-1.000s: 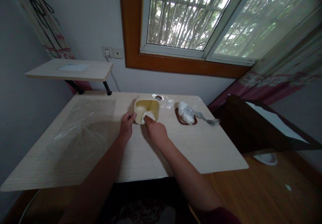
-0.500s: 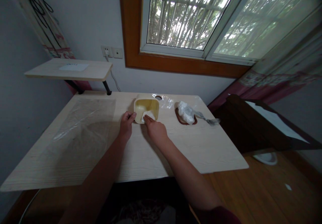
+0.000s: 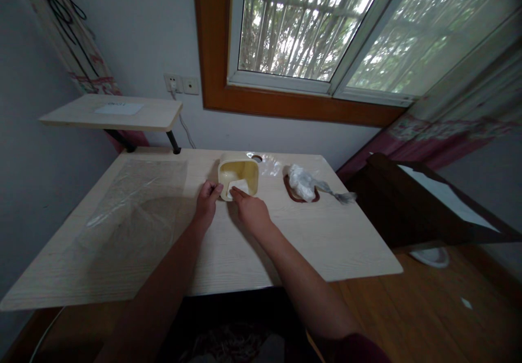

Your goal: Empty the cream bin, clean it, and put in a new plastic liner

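Observation:
A pale yellow square plastic container [image 3: 229,170] is tilted toward me near the back of the desk. My left hand [image 3: 207,202] grips its left front edge between thumb and fingers. Reaching over the front rim, my right hand [image 3: 249,206] presses a white tissue [image 3: 240,185] against the inside of the container. Its fingers are closed on the tissue, and the fingertips are partly hidden by it. To the right, a crumpled plastic bag [image 3: 302,182] with white contents rests on a brown tray [image 3: 292,193].
A clear plastic sheet [image 3: 134,205] lies flat on the left of the desk [image 3: 326,243]. A raised shelf [image 3: 81,112] bears a paper [image 3: 119,108]. A cable grommet [image 3: 256,158] sits behind the container. Dark furniture [image 3: 395,210] stands right of the desk.
The right fingers and tissue have shifted slightly left inside the container. The container and left hand have moved very slightly right.

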Demonstrator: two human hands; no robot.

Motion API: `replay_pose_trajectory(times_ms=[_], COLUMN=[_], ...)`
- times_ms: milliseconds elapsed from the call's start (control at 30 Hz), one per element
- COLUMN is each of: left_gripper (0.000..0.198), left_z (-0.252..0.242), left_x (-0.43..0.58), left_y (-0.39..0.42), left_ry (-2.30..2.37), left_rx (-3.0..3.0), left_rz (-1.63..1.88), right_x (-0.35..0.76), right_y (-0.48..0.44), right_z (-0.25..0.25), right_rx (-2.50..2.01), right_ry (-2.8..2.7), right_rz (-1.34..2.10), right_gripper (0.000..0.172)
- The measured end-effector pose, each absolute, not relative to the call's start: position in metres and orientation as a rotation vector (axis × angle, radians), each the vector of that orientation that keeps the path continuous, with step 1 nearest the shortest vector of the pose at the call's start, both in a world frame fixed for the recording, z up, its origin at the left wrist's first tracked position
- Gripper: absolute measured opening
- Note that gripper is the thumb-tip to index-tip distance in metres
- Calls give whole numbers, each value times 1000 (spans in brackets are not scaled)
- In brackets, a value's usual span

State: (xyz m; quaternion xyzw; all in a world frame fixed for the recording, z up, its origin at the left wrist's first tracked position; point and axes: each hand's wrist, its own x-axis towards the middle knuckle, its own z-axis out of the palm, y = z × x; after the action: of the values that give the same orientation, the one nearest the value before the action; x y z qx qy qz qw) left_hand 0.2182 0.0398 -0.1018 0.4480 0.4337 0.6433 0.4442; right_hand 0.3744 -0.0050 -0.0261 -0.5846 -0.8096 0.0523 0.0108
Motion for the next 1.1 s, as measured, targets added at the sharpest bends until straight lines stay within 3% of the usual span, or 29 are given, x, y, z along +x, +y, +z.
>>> replay_pose_trajectory(times_ms=[533,900,1100], left_gripper=[30,29,30], left_z=[-98,-97,-96], left_x=[220,223,222], left_y=[37,39,37], left_ry=[1154,1200,1203], left_rx=[1276,1307,1318], left_rz=[1596,1584,1568], right_x=[380,393,389], right_y=[-5,0,2], right_z=[-31,-26,-26], right_rx=[-1751,-1996,-1853], right_ry=[-2526,-2511,-2562], right_rz=[204,39,170], right_gripper=[58,39,49])
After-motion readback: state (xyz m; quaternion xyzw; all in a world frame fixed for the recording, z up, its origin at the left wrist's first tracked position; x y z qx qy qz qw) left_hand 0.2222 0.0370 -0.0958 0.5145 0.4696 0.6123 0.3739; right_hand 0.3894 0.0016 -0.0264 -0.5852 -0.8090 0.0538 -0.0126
